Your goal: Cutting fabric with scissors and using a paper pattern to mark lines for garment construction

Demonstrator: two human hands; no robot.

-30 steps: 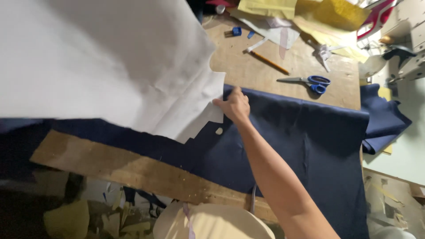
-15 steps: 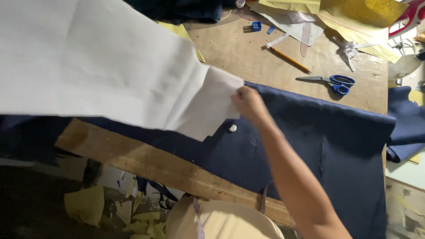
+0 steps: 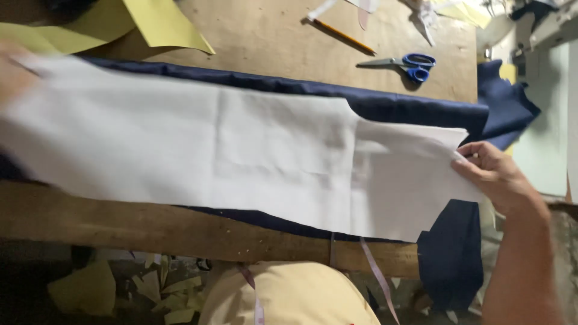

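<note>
A long white paper pattern piece [image 3: 241, 150] is stretched flat across dark navy fabric [image 3: 397, 105] on a wooden table [image 3: 271, 42]. My right hand [image 3: 490, 174] pinches the pattern's right end near the table's right side. My left hand [image 3: 13, 69] is a blurred shape at the far left edge, holding the pattern's left end. The navy fabric shows above the paper and hangs over the table's front edge at the lower right.
Blue-handled scissors [image 3: 400, 62] and a pencil [image 3: 343, 35] lie on the table beyond the fabric. Yellow paper sheets [image 3: 162, 24] sit at the back left. Paper scraps [image 3: 120, 286] litter the floor below. A measuring tape [image 3: 376, 274] hangs down by my front.
The white pattern was lifted up in front of the camera; now it is lowered and spread lengthwise over the navy fabric. My right hand has moved right, to the pattern's right end.
</note>
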